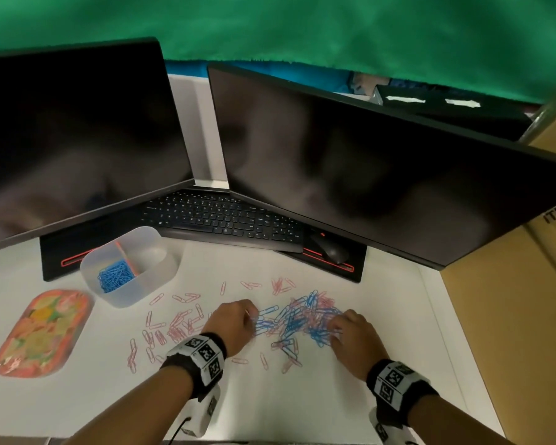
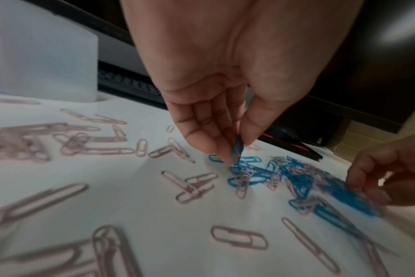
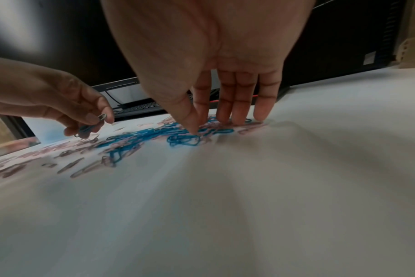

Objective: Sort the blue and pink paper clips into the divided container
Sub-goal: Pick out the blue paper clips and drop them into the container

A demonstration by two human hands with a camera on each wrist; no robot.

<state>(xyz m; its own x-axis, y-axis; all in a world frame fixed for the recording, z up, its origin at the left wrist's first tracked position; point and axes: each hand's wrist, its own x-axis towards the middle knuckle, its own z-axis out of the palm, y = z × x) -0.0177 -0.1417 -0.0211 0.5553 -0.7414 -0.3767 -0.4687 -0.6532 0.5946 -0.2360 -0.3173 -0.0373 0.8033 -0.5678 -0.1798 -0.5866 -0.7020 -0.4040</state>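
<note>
On the white desk lies a mixed heap of blue and pink paper clips [image 1: 302,319], with loose pink clips [image 1: 174,326] spread to its left. My left hand [image 1: 249,319] is at the heap's left end, where thumb and forefinger [image 2: 236,147] pinch a few blue clips [image 2: 235,156] just above the desk. My right hand [image 1: 336,332] rests on the heap's right end; its straight fingers [image 3: 237,112] press on the clips and its thumb touches a blue one [image 3: 185,140]. The translucent divided container [image 1: 148,284] stands at the back left, with blue clips [image 1: 114,277] in its left compartment.
Two dark monitors [image 1: 350,175] stand behind, with a black keyboard [image 1: 222,220] and mouse [image 1: 329,247] under them. A pink patterned tray [image 1: 42,332] lies at the far left. Cardboard boxes [image 1: 511,300] wall off the right side. Bare desk lies in front of my wrists.
</note>
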